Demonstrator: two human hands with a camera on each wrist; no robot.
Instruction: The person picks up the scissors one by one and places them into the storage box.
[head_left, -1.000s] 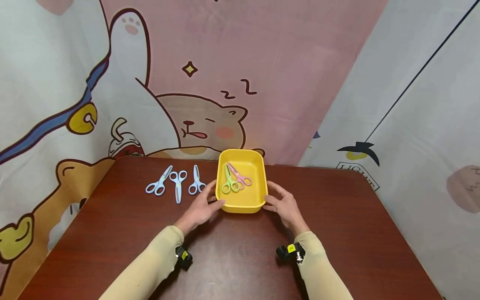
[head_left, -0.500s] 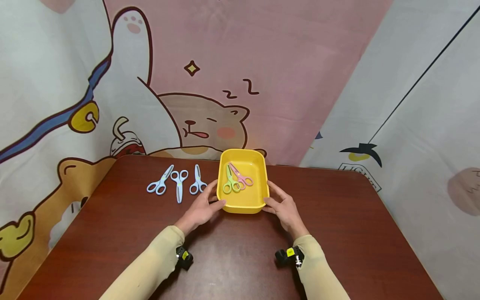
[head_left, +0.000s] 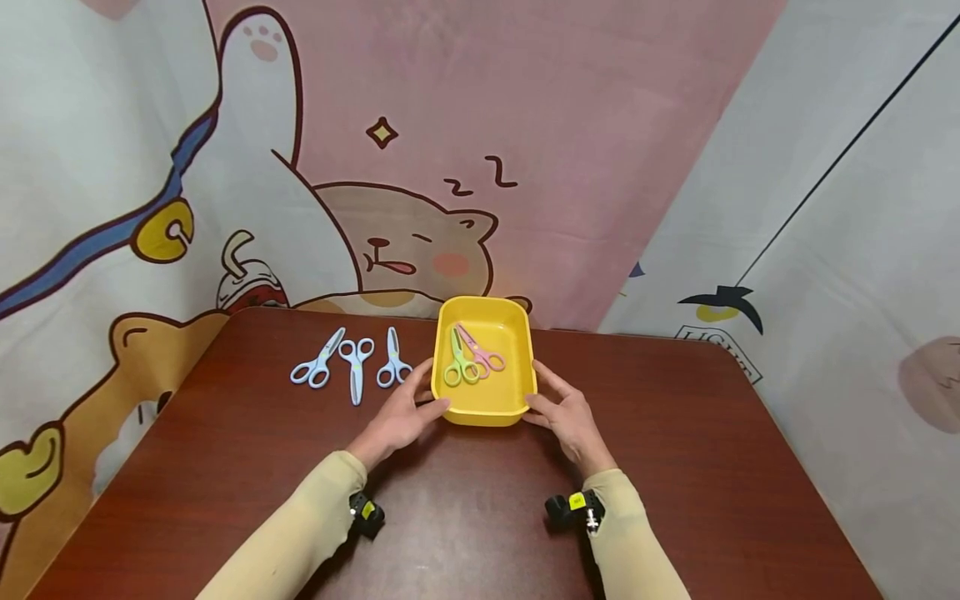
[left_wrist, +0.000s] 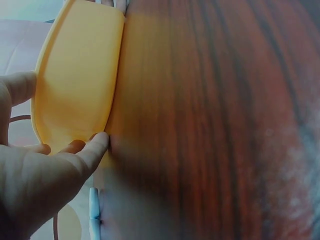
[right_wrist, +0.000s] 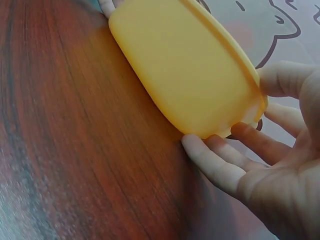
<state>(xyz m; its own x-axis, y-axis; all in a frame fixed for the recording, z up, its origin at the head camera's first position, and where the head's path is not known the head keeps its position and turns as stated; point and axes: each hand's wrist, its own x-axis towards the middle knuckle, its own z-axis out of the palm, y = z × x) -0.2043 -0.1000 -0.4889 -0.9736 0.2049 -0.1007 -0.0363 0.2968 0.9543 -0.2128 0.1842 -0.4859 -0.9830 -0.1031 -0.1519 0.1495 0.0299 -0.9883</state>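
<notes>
A yellow plastic tray (head_left: pixel 510 333) with deep walls is on the brown table, a green pair of scissors (head_left: pixel 460 362) and a pink pair of scissors (head_left: pixel 480 350) lying inside it and overlapping. My left hand (head_left: pixel 397 421) holds its near left corner, the thumb on the rim and fingers along the side. Opposite, my right hand (head_left: pixel 572 419) holds the near right corner in the same way. Both wrist views show fingertips at the lower edge of the tray wall (left_wrist: pixel 80 75), also seen as the yellow wall (right_wrist: pixel 185 65) on the right.
Left of the tray lie three light-blue pairs of scissors: one at far left (head_left: pixel 318 360), a middle pair (head_left: pixel 356 369) with blades toward me, and a third pair (head_left: pixel 393 360) close to my left fingers. A cartoon-printed cloth (head_left: pixel 570 167) hangs behind the table (head_left: pixel 465 517).
The view shifts slightly. Both hands stay at the tray's sides, and the tray and scissors show no clear movement.
</notes>
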